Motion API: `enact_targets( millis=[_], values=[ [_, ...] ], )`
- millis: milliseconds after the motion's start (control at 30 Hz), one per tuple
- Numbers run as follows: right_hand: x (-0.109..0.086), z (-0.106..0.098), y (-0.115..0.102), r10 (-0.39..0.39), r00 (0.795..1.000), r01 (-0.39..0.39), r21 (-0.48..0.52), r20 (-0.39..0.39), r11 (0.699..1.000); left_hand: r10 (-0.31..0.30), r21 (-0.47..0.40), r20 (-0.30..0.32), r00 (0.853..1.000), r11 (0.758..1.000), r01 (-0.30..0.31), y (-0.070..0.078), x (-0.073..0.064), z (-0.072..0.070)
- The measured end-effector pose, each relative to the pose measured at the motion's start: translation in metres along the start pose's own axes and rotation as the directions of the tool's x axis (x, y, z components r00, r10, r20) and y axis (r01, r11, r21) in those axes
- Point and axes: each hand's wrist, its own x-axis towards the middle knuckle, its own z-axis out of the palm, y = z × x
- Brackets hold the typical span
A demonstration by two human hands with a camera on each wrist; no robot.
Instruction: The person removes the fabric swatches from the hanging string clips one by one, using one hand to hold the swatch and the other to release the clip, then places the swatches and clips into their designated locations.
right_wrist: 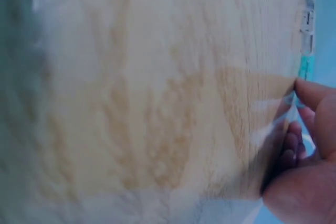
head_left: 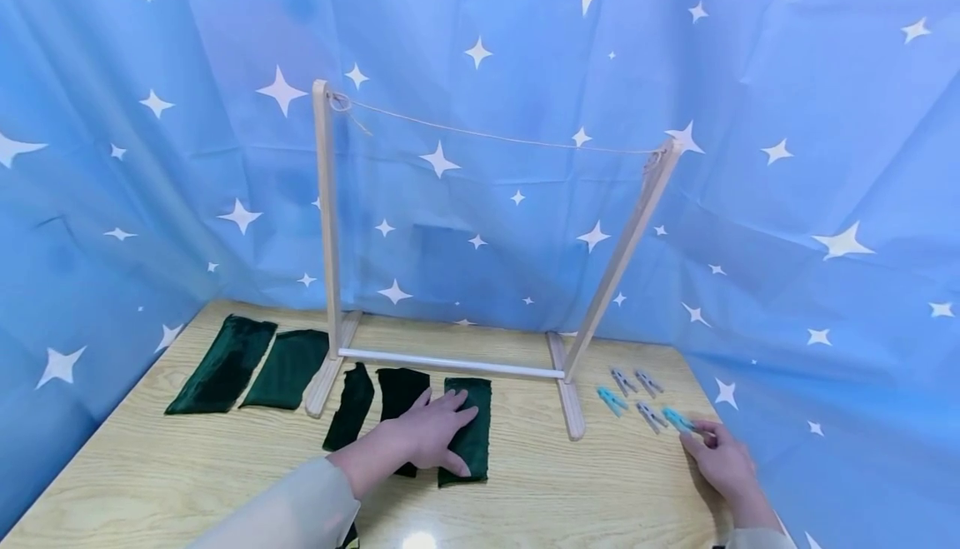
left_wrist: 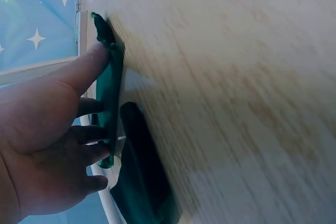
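My left hand (head_left: 433,434) lies spread over a dark green cloth piece (head_left: 478,447), its fingers fairly straight and touching the fabric. In the left wrist view the thumb and fingertips meet this same green cloth (left_wrist: 109,95). Partly covered by that hand is a second dark green cloth (head_left: 401,386), with a narrow, irregular one (head_left: 350,407) to its left. On the right side of the table, my right hand (head_left: 722,461) pinches the near end of a blue clothespin (head_left: 677,419) between thumb and forefinger. Another blue clothespin (head_left: 612,400) and several grey clothespins (head_left: 651,416) lie beside it.
A wooden frame (head_left: 328,224) with a string (head_left: 487,134) tied between its posts stands at the back of the table (head_left: 600,482). Two more green cloths (head_left: 225,366) lie at the left. A blue star-patterned curtain (head_left: 510,241) hangs behind and at the sides.
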Motion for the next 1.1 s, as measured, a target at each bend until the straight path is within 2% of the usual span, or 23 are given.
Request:
enact_targets(
  millis=[67,167,267,367,467,633,733,900,1100],
  values=[
    [0.0,0.0,-0.003,-0.007,1.0,0.007,-0.001,-0.006,1.0,-0.001,0.001,0.003,1.0,1.0,0.001,-0.004,0.004,0.004],
    [0.002,-0.001,-0.004,-0.015,1.0,0.015,-0.003,-0.007,1.0,-0.02,-0.006,0.016,1.0,1.0,0.021,-0.003,0.006,0.004],
    [0.004,-0.001,-0.001,-0.018,1.0,0.018,-0.007,0.001,1.0,-0.014,-0.01,0.023,1.0,1.0,0.014,-0.002,0.005,0.003],
    [0.007,0.0,0.005,-0.023,1.0,0.023,-0.004,-0.012,1.0,-0.023,-0.001,0.045,0.999,1.0,0.023,0.006,0.0,-0.005],
    [0.006,0.0,0.01,-0.023,0.999,0.023,-0.006,-0.026,1.0,-0.01,0.01,0.053,0.999,1.0,0.009,0.007,0.002,-0.007],
    [0.006,0.001,0.013,-0.019,0.999,0.018,-0.023,-0.037,1.0,-0.006,0.026,0.05,0.999,1.0,0.004,0.003,0.01,-0.003],
    [0.008,0.001,0.013,-0.021,0.999,0.02,-0.023,-0.039,1.0,0.004,0.035,0.044,0.999,0.999,-0.005,-0.005,0.017,0.006],
    [0.009,0.0,0.01,-0.015,1.0,0.015,-0.021,-0.026,1.0,-0.025,0.042,0.056,0.998,0.999,0.023,0.003,0.01,-0.001],
    [0.008,0.001,0.005,-0.002,1.0,0.002,0.001,-0.015,1.0,-0.026,0.04,0.063,0.998,0.999,0.024,0.006,0.004,-0.008]
  ],
)
